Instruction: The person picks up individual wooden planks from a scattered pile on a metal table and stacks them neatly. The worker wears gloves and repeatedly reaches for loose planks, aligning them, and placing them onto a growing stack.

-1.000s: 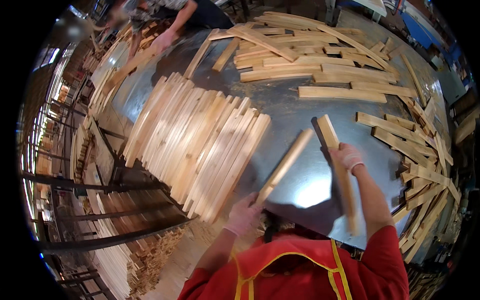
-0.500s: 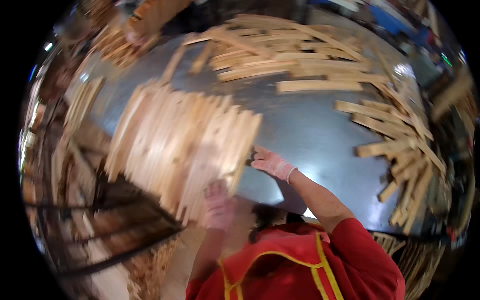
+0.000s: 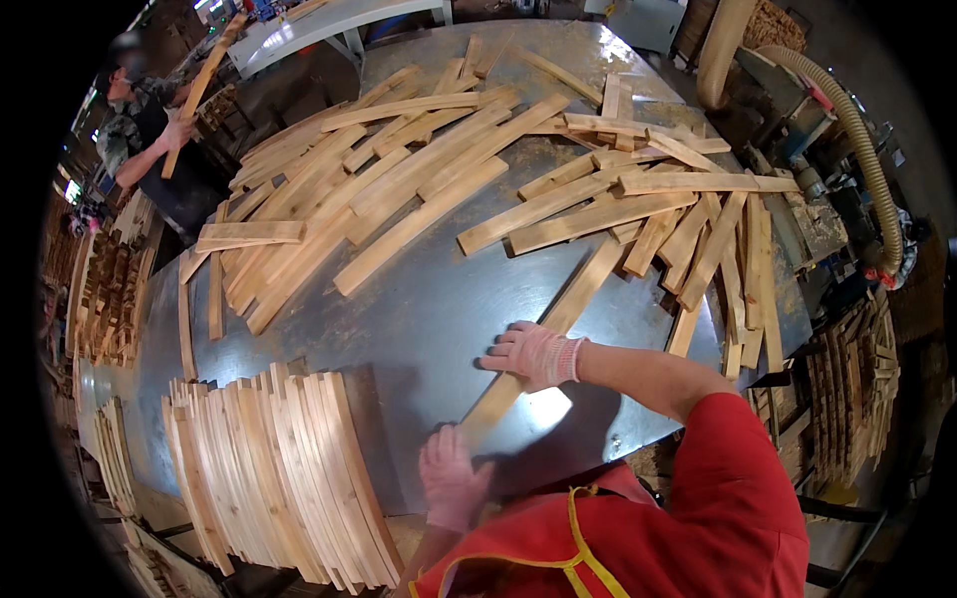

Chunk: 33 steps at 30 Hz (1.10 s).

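Observation:
A pale wooden strip (image 3: 493, 407) lies slanted across the grey metal tabletop (image 3: 429, 329), its far end reaching toward a loose heap. My right hand (image 3: 538, 356), in a pinkish-white knit glove, is over the middle of this strip, fingers hooked across its far-left edge. At the strip's near end is my left hand (image 3: 454, 480), gloved alike, with fingers up and thumb spread apart; it looks slightly blurred. Left of it, a row of wooden strips (image 3: 279, 468) lies packed side by side near the table's front edge.
Loose strips (image 3: 399, 179) cover the far left of the table; more strips (image 3: 698, 229) overlap at the right. Beyond the left side a person (image 3: 150, 140) holds a board (image 3: 204, 90). A ribbed hose (image 3: 867, 130) hangs at the right. Stacked wood (image 3: 852, 389) stands below the right edge.
My view has swung right, so the packed row now sits lower left. Both hands have left the row's right side, and my right hand is now on a single strip.

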Each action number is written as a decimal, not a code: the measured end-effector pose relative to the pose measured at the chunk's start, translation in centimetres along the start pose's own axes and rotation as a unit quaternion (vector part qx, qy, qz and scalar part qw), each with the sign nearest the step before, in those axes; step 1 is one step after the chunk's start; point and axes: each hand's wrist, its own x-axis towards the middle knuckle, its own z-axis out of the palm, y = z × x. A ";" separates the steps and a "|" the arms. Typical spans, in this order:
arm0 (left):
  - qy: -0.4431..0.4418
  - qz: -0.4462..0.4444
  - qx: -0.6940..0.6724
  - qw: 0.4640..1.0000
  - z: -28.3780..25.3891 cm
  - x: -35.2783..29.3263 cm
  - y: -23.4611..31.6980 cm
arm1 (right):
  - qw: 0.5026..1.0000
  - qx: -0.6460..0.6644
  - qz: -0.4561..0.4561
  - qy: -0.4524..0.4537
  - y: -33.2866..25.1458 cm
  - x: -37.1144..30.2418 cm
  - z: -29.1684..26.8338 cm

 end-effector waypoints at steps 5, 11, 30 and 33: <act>-0.107 -0.096 0.021 0.989 1.6 2.6 0.3 | 0.954 0.007 0.260 0.150 11.5 1.1 -3.8; -0.120 -0.210 -0.062 0.968 0.5 -1.6 -1.9 | 0.922 -0.118 0.361 -0.069 20.1 -2.6 -5.3; 0.205 -0.405 -0.226 0.862 -5.4 -23.0 -29.7 | 0.910 0.281 0.295 -0.079 -22.7 20.9 9.4; 0.179 -0.417 -0.063 0.889 -3.5 -27.8 -35.2 | 0.863 0.402 0.247 -0.180 -27.9 20.3 7.0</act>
